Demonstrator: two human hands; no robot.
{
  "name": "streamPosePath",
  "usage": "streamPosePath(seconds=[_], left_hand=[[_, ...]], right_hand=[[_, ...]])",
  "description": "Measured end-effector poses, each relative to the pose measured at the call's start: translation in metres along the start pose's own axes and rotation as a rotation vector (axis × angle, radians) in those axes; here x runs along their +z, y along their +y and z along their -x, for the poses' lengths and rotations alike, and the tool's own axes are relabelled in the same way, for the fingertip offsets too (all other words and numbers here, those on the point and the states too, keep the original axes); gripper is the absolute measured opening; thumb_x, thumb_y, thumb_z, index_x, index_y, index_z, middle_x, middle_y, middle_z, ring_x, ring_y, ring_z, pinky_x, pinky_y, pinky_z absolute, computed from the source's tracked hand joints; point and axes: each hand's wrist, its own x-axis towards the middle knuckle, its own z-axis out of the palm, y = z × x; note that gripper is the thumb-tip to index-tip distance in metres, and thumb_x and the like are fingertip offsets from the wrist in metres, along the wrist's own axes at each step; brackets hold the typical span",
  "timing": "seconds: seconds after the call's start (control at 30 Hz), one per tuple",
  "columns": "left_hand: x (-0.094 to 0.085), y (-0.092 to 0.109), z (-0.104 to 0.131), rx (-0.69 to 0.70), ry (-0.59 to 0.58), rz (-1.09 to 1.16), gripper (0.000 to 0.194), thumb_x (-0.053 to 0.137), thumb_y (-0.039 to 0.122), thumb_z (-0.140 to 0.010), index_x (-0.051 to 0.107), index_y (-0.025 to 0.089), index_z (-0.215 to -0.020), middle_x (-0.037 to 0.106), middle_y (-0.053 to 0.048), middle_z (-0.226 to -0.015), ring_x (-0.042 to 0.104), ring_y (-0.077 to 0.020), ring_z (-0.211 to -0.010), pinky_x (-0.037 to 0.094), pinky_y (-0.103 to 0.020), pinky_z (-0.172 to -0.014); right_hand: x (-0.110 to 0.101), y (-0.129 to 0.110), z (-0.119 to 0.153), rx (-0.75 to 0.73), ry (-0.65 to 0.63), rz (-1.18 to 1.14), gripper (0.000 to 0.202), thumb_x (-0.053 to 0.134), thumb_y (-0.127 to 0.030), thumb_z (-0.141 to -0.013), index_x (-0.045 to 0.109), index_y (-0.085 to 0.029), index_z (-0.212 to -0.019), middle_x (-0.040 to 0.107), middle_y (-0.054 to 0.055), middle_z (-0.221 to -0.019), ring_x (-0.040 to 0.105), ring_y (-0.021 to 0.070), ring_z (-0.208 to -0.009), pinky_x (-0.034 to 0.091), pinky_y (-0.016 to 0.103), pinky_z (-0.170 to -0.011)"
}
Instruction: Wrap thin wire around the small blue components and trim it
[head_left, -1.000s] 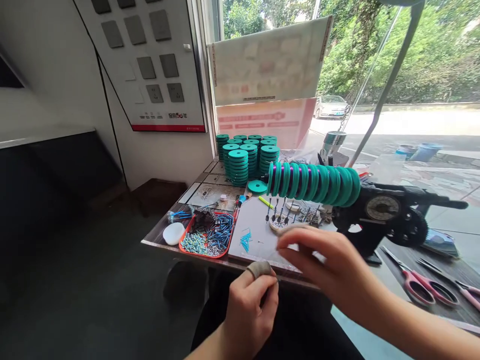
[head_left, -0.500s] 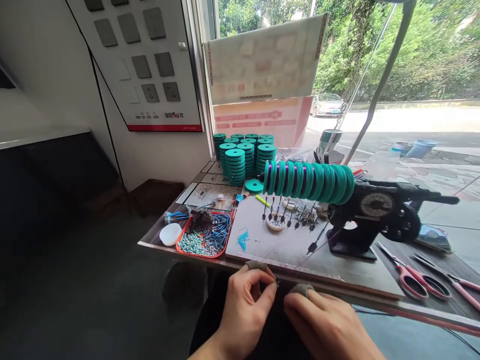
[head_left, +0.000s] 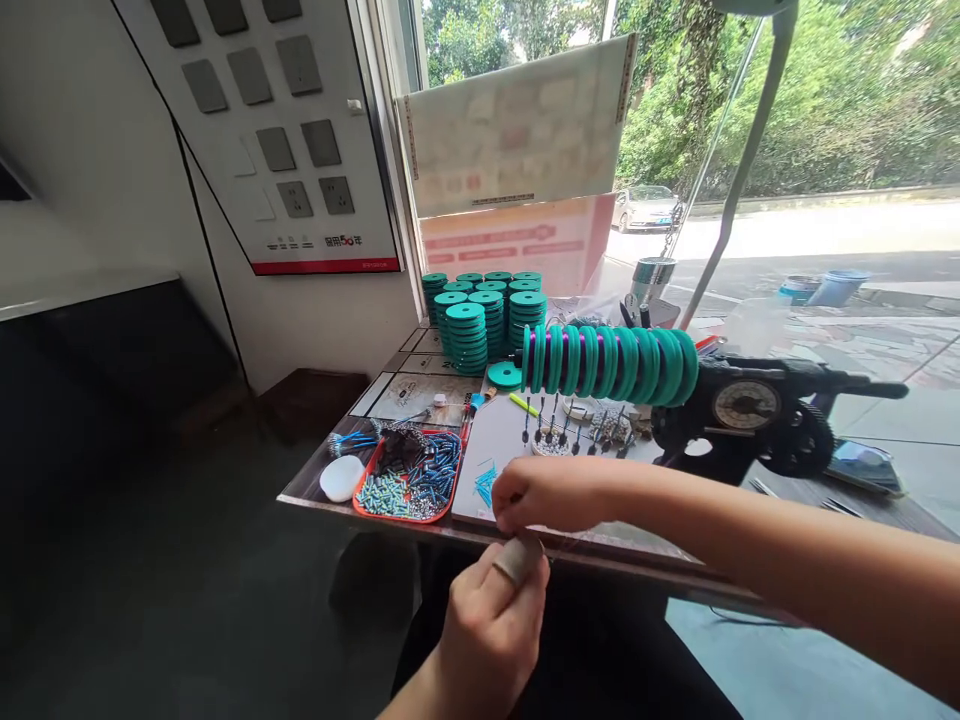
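My left hand [head_left: 495, 610] is just off the table's front edge, its fingers closed in a pinch, with a grey cover on one finger. What lies in the pinch is too small to make out. My right hand [head_left: 551, 495] reaches in from the right over the table edge, fingers curled and closed just above my left fingertips. Whatever it grips is hidden. Beside the right hand lie thin blue sticks [head_left: 485, 484] on the pale board [head_left: 469, 455]. Above the hands, a row of green spools [head_left: 607, 362] sits on a black winding device [head_left: 742, 408] with a dial, dark small pieces hanging below.
An orange tray [head_left: 409, 517] of small blue, green and dark parts stands at the left, with a white round lid [head_left: 342, 479] next to it. Stacked green spools [head_left: 466, 340] stand at the back. A phone-like slab [head_left: 866, 467] lies at the right.
My right hand has swung left and up across the board's front edge to meet my left hand. The left hand has turned slightly, its fingers more tightly closed. The view has shifted a little.
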Motion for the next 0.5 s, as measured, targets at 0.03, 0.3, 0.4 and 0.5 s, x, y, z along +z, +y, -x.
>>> streamPosePath(seconds=[0.03,0.3,0.4,0.5], left_hand=[[-0.002,0.003,-0.003,-0.042,-0.033,0.04,0.02,0.054,0.009,-0.078,0.07,0.02,-0.082,0.067,-0.007,-0.075,0.06,-0.0174,-0.065,0.048,-0.027,-0.061],[-0.003,0.015,-0.021,-1.469,-0.112,1.266,0.015,0.07,0.004,-0.055,0.06,0.012,-0.061,0.056,0.002,-0.057,0.037,-0.0015,-0.041,0.022,-0.012,-0.036],[-0.001,0.013,-0.02,-1.556,-0.108,1.329,0.016,0.069,0.002,-0.053,0.059,0.012,-0.062,0.052,0.003,-0.051,0.039,-0.0015,-0.04,0.022,-0.01,-0.036],[0.0,0.013,-0.017,-1.594,-0.102,1.354,0.017,0.068,0.001,-0.053,0.059,0.012,-0.063,0.053,0.003,-0.052,0.04,-0.0011,-0.039,0.022,-0.01,-0.036]], right_hand=[[0.004,0.001,0.005,0.0,0.04,0.002,0.01,0.06,-0.014,-0.074,0.065,-0.017,-0.066,0.059,-0.004,-0.057,0.051,0.0089,-0.051,0.038,0.018,-0.047],[0.081,0.018,0.084,-0.504,0.955,0.506,0.033,0.031,-0.008,-0.091,0.064,-0.016,-0.091,0.064,0.004,-0.07,0.057,0.0159,-0.064,0.041,0.032,-0.066],[0.101,0.021,0.083,-0.554,0.903,0.56,0.038,0.027,-0.004,-0.091,0.064,-0.012,-0.092,0.064,0.001,-0.061,0.057,0.0143,-0.055,0.043,0.03,-0.059],[0.109,0.022,0.076,-0.514,0.952,0.473,0.035,0.03,-0.006,-0.091,0.064,-0.013,-0.09,0.065,0.002,-0.063,0.057,0.0144,-0.053,0.044,0.029,-0.054]])
